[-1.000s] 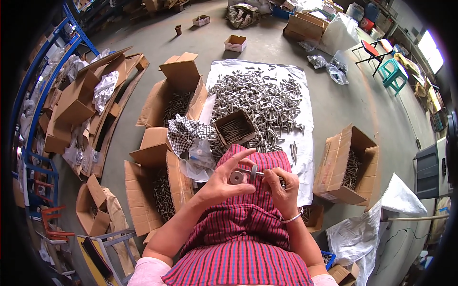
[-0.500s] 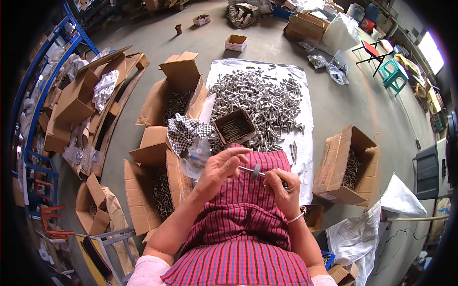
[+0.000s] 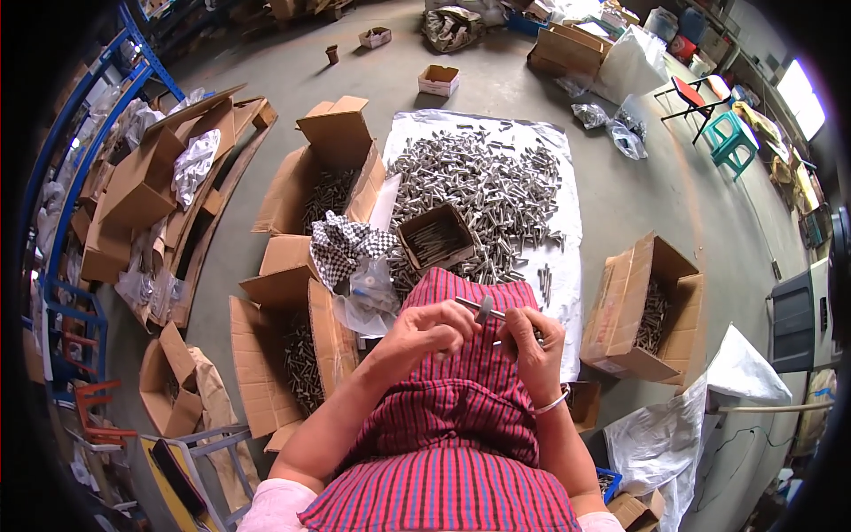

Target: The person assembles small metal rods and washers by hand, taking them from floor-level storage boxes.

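Note:
My right hand [image 3: 537, 344] is closed around a thin metal rod [image 3: 466, 304] that carries a grey ring-shaped piece [image 3: 484, 309]. A second bright metal tip juts out below the rod by my right thumb. Just left of the ring, my left hand [image 3: 433, 329] is curled with its fingers bent; what they pinch, if anything, is too small to tell. Both hands are above my red striped apron [image 3: 443, 408]. Beyond my knees, a pile of loose metal bolts [image 3: 479, 177] lies on a white sheet [image 3: 567, 266]. A small carton [image 3: 436, 238] with thin metal pieces sits at its near edge.
Open cartons of metal parts stand at left, one far [image 3: 341, 133] and one near [image 3: 253, 355]; another carton [image 3: 616, 328] is at right. A checkered cloth [image 3: 341, 248] and clear plastic bag [image 3: 370, 288] lie beside the pile. A green stool [image 3: 734, 140] stands far right.
My left hand has drawn its raised fingers down and curled them beside the rod. The rod and its ring have shifted slightly right and up, and my right hand has turned a little.

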Motion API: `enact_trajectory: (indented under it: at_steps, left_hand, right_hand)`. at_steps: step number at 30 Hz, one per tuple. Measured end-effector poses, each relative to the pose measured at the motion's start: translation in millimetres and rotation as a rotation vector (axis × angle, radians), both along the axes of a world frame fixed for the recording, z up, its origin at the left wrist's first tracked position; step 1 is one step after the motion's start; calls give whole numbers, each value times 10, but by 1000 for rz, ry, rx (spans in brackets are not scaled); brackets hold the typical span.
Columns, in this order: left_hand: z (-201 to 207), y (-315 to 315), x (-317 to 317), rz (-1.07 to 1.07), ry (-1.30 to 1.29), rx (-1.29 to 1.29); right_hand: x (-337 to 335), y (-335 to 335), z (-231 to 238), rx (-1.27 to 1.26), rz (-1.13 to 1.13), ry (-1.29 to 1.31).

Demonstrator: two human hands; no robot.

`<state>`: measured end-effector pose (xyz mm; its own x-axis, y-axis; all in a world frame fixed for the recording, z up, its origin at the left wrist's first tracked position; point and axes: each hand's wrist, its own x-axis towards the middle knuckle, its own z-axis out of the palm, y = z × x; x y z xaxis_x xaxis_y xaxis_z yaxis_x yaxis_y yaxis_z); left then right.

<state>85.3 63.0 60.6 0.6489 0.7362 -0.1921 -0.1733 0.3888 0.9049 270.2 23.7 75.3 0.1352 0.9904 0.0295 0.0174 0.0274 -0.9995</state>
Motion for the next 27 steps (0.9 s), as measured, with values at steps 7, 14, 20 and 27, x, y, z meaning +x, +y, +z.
enact_trajectory:
  at_steps: [7, 14, 20, 27]
  left_hand:
    - [26, -27, 107, 112, 77, -17]
    - [15, 55, 38, 112, -28, -60]
    - [-112, -2, 85, 244, 13, 76]
    - [56, -33, 86, 221, 128, 323]
  right_hand:
    - [-7, -27, -62, -5, 61, 8]
    - [-17, -29, -48, -30, 59, 18]
    - [-35, 5, -126, -27, 63, -22]
    - [37, 0, 19, -28, 73, -41]
